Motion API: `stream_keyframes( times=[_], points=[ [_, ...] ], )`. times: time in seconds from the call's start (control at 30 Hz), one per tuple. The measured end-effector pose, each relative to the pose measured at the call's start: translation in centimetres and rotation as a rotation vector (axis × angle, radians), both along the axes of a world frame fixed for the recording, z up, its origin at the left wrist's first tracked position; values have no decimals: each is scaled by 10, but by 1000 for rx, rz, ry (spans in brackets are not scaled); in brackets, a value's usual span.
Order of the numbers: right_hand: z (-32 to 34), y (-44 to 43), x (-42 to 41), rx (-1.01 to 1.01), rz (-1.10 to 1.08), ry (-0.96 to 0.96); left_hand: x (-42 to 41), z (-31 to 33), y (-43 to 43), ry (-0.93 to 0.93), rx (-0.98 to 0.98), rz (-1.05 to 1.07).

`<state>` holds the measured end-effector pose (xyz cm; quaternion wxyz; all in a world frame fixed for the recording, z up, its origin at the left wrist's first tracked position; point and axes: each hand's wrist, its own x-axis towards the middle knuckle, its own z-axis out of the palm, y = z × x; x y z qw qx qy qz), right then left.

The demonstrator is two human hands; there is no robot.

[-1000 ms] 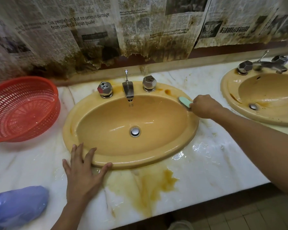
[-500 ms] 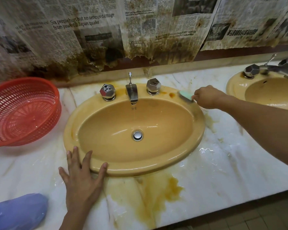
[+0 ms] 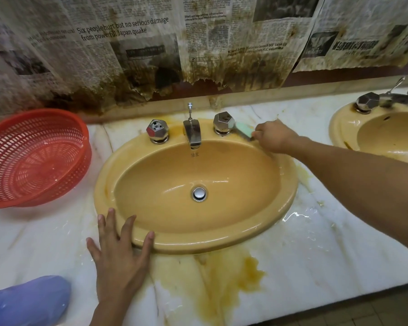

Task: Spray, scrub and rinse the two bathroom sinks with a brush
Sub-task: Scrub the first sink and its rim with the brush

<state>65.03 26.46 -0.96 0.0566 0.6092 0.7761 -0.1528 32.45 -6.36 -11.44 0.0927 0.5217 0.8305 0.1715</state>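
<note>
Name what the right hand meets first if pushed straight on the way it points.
The right tap knob: the right hand points its brush straight at it, seemingly almost touching.

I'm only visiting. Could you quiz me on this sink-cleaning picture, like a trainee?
1. True or false: the right hand holds the brush beside the right tap handle.
2. The left hand rests: A) on the spout, B) across the counter and the front rim of the sink, C) over the drain.
3. Fill in: the red basket stands on the sink's ___ side.
Key: 1 true; 2 B; 3 left.
</note>
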Motion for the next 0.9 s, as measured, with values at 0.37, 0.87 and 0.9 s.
stream_keyframes(
  times=[0.37, 0.87, 0.9],
  points=[
    [3, 37, -30, 1, -64, 14, -2, -2, 1, 6, -7, 7],
    [-24, -13, -68, -162, -663, 587, 1, -3, 2, 48, -24, 16],
    [-28, -21, -66, -193, -691, 625, 1, -3, 2, 47, -20, 14]
  ],
)
